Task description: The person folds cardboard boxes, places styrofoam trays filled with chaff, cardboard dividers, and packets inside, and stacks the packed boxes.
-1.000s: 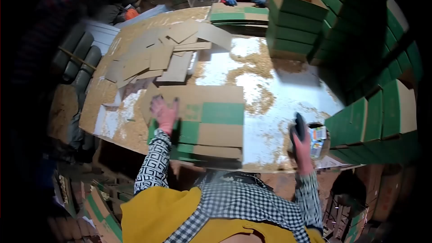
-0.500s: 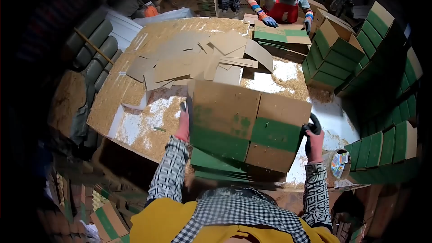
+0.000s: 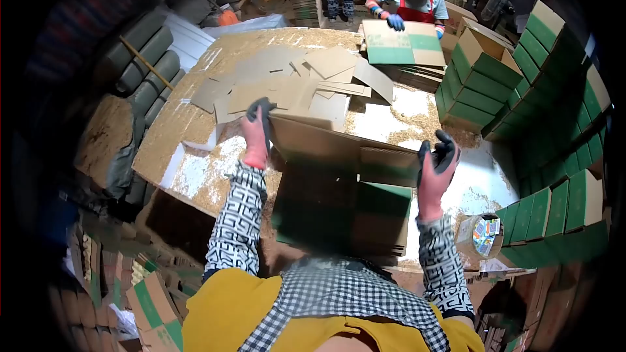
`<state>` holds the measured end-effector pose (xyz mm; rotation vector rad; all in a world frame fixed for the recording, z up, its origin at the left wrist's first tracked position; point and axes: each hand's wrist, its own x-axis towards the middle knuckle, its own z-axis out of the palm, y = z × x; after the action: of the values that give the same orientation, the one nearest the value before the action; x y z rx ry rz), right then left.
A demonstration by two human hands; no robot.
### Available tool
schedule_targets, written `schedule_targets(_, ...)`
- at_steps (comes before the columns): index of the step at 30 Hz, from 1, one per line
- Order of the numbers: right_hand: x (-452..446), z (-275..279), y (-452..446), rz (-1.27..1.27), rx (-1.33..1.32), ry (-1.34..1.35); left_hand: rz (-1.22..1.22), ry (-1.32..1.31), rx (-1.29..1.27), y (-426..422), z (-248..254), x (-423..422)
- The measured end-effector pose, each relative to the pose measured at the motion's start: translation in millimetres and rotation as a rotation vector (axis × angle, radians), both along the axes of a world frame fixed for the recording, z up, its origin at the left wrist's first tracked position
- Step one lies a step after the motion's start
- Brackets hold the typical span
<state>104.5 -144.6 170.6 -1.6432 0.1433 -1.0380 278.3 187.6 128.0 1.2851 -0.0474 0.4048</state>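
A brown cardboard carton blank (image 3: 319, 140) stands tilted up in front of me, its upper edge raised and its near face in shadow. Beneath and on my side of it lies a stack of green-and-brown flat cartons (image 3: 383, 212). My left hand (image 3: 257, 133), in a pink and dark-grey glove, is closed at the blank's upper left corner. At its right end is my right hand (image 3: 438, 173), gloved alike, with curled fingers spread apart and no cardboard visibly between them.
Loose cardboard sheets (image 3: 267, 94) lie across the sawdust-strewn table (image 3: 176, 114). Green-and-brown boxes (image 3: 479, 81) are stacked on the right, near a tub of printed labels (image 3: 486, 234). Across the table a co-worker (image 3: 417, 0) in a red apron handles another flat carton (image 3: 404, 44).
The carton blank has tilted from facing me to standing with its upper edge toward the far side. Both my hands have risen, and the right fingers have spread. The co-worker's carton has lifted.
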Motion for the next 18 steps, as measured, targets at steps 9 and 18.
schedule_targets(9, 47.8, -40.7, -42.7, 0.138, -0.844, 0.124, -1.089, -0.333, 1.260, -108.5, 30.7, -214.5)
schedule_targets(18, -88.3, -22.3, -41.1, 1.191, -1.347, 0.323, -0.648, 0.444, 0.467, -21.0, -30.0, -171.7)
